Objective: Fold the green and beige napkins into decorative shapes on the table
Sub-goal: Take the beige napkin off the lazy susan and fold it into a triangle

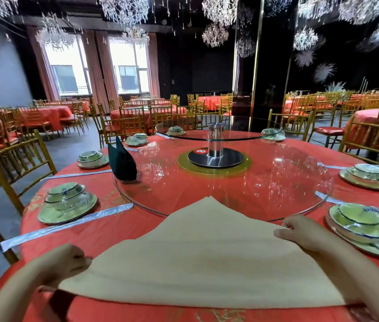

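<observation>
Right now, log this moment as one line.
beige napkin: flat triangle | left hand: grips it | right hand: holds it | green napkin: folded, upright

left hand (pixel 66 263): forearm enters from lower left, knuckles up, fingers curled, pinching the left corner of the beige napkin (pixel 207 256). right hand (pixel 302 233): forearm runs in from lower right, bare. fingers curled at the napkin's right edge, thumb stretched leftward, lying on top of the cloth. both hands low, well apart, one at each end of the fold.
</observation>
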Available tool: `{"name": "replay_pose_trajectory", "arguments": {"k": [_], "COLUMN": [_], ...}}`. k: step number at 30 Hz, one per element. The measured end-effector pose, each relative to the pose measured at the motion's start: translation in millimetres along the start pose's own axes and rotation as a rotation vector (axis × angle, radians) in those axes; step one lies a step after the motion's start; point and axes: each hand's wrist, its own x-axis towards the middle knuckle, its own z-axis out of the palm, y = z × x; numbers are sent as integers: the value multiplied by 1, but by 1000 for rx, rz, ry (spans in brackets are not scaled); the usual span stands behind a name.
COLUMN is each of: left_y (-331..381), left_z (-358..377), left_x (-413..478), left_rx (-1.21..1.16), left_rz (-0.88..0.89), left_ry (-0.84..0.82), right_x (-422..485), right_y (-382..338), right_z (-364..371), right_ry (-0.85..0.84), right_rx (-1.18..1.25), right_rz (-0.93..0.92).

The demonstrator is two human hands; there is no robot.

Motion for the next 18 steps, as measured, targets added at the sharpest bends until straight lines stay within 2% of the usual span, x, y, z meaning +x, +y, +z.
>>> {"name": "replay_pose_trajectory", "arguments": {"k": [3, 8, 12, 18], "left_y": [3, 38, 67, 74], "left_z": [-3, 6, 18, 30], "left_x": [2, 9, 13, 18], "left_rx": [46, -83, -241, -357], "left_rz": [7, -11, -3, -3], "left_ry": [18, 102, 184, 281], "right_x": [-3, -1, 3, 6], "right_y": [7, 15, 16, 16], "right_z": [12, 34, 39, 34], "right_ry": [-20, -9, 93, 179], "right_rx": [50, 138, 218, 43], "right_rz": [35, 59, 57, 96]}}
